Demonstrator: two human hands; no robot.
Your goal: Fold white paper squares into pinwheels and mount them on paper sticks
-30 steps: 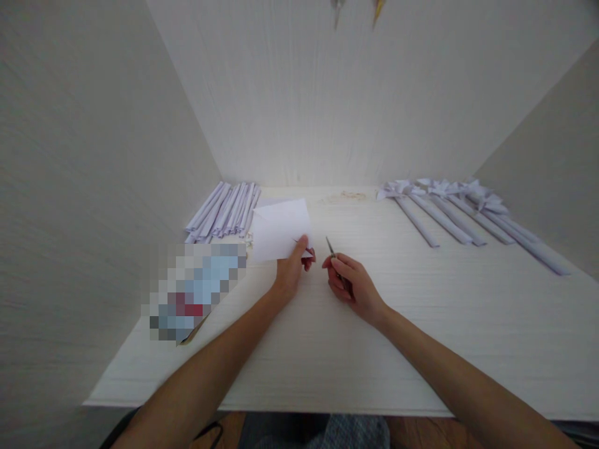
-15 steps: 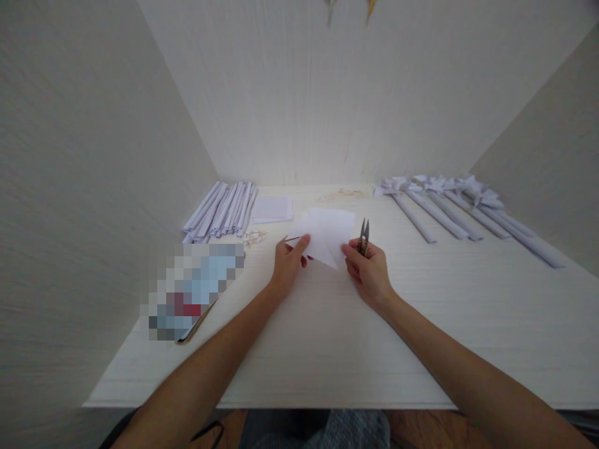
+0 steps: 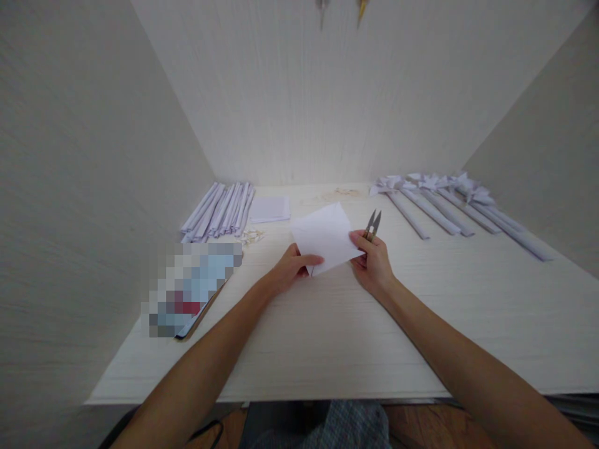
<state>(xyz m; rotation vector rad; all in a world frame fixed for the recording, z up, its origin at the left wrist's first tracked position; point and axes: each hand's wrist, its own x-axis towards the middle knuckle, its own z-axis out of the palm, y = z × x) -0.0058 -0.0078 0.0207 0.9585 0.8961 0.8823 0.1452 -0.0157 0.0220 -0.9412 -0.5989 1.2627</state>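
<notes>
A white sheet of paper (image 3: 325, 236) is held between both hands above the middle of the table. My left hand (image 3: 292, 269) pinches its lower left edge, thumb on top and fingers mostly hidden beneath. At the paper's right corner, my right hand (image 3: 372, 259) grips the sheet between thumb and fingers. The same hand also keeps a pair of thread snips (image 3: 373, 226) in its fingers, blades pointing up and slightly apart; their lower part is covered by the hand.
Rolled paper sticks (image 3: 219, 212) lie bundled at the back left, beside a stack of paper (image 3: 270, 209) and small pale bits (image 3: 253, 236). A blurred phone-like object (image 3: 201, 290) rests at left. Paper pinwheel shapes on sticks (image 3: 428, 209) line the back right. Walls enclose three sides.
The paper has been turned and now lies at a different tilt between my hands. My left thumb has moved to its lower edge. The snips have shifted slightly right and up.
</notes>
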